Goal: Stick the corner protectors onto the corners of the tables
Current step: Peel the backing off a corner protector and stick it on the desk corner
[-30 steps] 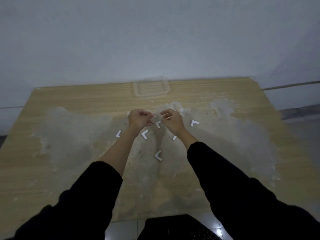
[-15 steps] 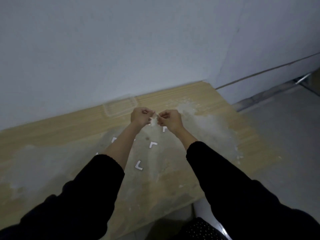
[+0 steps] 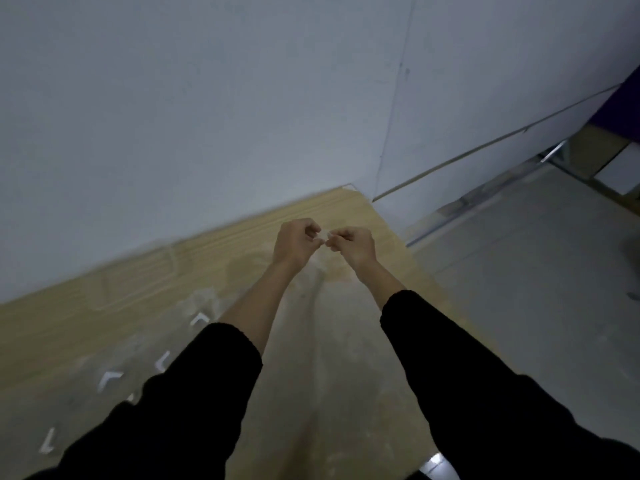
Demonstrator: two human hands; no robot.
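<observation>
My left hand (image 3: pixel 297 243) and my right hand (image 3: pixel 351 244) meet above the far right part of the wooden table (image 3: pixel 377 341). Both pinch one small pale corner protector (image 3: pixel 327 237) between their fingertips; most of it is hidden by the fingers. Several white L-shaped corner protectors lie loose on the table to the left: one (image 3: pixel 199 319) by my left forearm, another (image 3: pixel 162 361) nearer, a third (image 3: pixel 109 378) further left. The table's far right corner (image 3: pixel 349 187) touches the wall and appears to carry a pale protector.
A clear shallow plastic tray (image 3: pixel 135 282) sits blurred near the wall on the left. A whitish smeared patch covers the tabletop. The grey floor (image 3: pixel 519 271) lies beyond the table's right edge, with a metal frame (image 3: pixel 561 157) at the far right.
The view has swung right and toward the table's far right corner. Both hands stay together on the small protector and have moved closer to that corner; the loose protectors now lie left.
</observation>
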